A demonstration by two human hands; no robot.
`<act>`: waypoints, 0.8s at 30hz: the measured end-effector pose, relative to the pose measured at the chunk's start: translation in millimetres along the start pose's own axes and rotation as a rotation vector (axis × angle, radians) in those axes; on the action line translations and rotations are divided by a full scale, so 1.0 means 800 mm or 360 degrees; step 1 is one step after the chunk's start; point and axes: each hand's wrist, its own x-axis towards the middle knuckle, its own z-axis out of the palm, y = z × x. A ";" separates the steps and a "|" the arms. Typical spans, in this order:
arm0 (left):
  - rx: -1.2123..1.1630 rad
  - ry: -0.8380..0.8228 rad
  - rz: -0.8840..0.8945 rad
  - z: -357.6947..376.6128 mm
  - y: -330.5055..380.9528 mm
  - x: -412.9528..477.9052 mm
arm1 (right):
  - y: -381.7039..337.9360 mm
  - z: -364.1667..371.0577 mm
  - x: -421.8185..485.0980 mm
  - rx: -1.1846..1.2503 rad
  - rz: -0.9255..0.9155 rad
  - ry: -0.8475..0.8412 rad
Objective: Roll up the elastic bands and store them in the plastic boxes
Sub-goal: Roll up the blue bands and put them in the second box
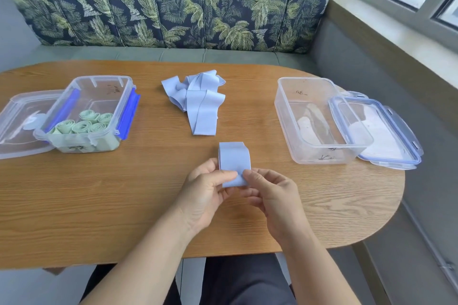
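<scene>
Both hands were on it! The left hand (205, 190) and right hand (272, 195) met over the table (99, 193), thumbs and curled fingers pinching the near end of a blue band (234, 161). Its folded loop stood just beyond the fingertips. Farther out past the hands lay the loose pile of blue bands (198, 104). Well off to the left hand's side sat a clear box (99, 78) holding green rolls (84, 125), its lid (17, 126) beside it. Out past the right hand stood the other box (322, 155), with its lid (386, 136) leaning against it.
</scene>
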 end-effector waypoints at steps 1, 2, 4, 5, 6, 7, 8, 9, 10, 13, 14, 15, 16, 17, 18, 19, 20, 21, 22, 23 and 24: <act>0.0033 -0.0035 0.0024 -0.002 0.000 0.000 | -0.001 0.000 0.000 -0.0007 -0.0002 0.0001; 0.0055 -0.0062 0.0037 -0.005 0.000 0.000 | -0.001 0.000 0.001 -0.0020 -0.0010 0.0008; 0.0095 -0.0099 0.0059 -0.008 -0.001 0.001 | -0.003 0.001 0.002 -0.0059 -0.0030 0.0037; 0.0126 -0.0106 0.0074 -0.009 -0.001 0.002 | -0.003 0.002 0.003 -0.0080 -0.0036 0.0048; 0.0162 -0.0104 0.0095 -0.009 -0.001 0.001 | -0.003 0.002 0.004 -0.0098 -0.0039 0.0056; 0.0203 -0.0098 0.0116 -0.009 -0.001 0.001 | -0.004 0.003 0.004 -0.0111 -0.0041 0.0064; 0.0244 -0.0094 0.0129 -0.010 -0.001 0.000 | -0.004 0.003 0.004 -0.0120 -0.0042 0.0073; 0.0277 -0.0089 0.0137 -0.010 0.000 0.000 | -0.004 0.004 0.005 -0.0127 -0.0044 0.0080; 0.0298 -0.0079 0.0145 -0.010 0.001 0.000 | -0.003 0.004 0.005 -0.0131 -0.0045 0.0080; 0.0265 -0.0010 0.0166 -0.011 0.000 0.002 | -0.001 0.002 0.005 -0.0079 -0.0002 0.0065; 0.0228 0.0016 0.0160 -0.011 0.001 0.002 | -0.001 0.000 0.005 -0.0041 0.0026 0.0054; 0.0194 0.0035 0.0150 -0.012 0.001 0.002 | -0.001 -0.001 0.006 -0.0001 0.0053 0.0035; 0.0172 0.0041 0.0142 -0.012 0.001 0.002 | 0.000 -0.002 0.005 0.0033 0.0073 0.0007; 0.0160 0.0040 0.0137 -0.011 0.001 0.002 | 0.001 -0.002 0.005 0.0048 0.0086 -0.0029; 0.0150 0.0034 0.0136 -0.010 0.001 0.001 | 0.003 -0.001 0.005 0.0049 0.0089 -0.0063; 0.0138 0.0024 0.0138 -0.008 0.001 0.000 | 0.006 0.000 0.005 0.0048 0.0085 -0.0090; 0.0127 0.0011 0.0144 -0.006 0.000 -0.001 | 0.008 0.002 0.005 0.0051 0.0074 -0.0105; 0.0123 -0.0001 0.0150 -0.004 0.000 -0.001 | 0.010 0.004 0.005 0.0055 0.0057 -0.0107; 0.0127 -0.0013 0.0156 -0.001 -0.001 -0.002 | 0.013 0.006 0.005 0.0044 0.0032 -0.0098; 0.0134 -0.0018 0.0158 0.001 -0.001 -0.003 | 0.015 0.008 0.004 0.0018 0.0001 -0.0084; 0.0139 -0.0009 0.0156 0.004 -0.002 -0.003 | 0.017 0.010 0.004 -0.0010 -0.0032 -0.0066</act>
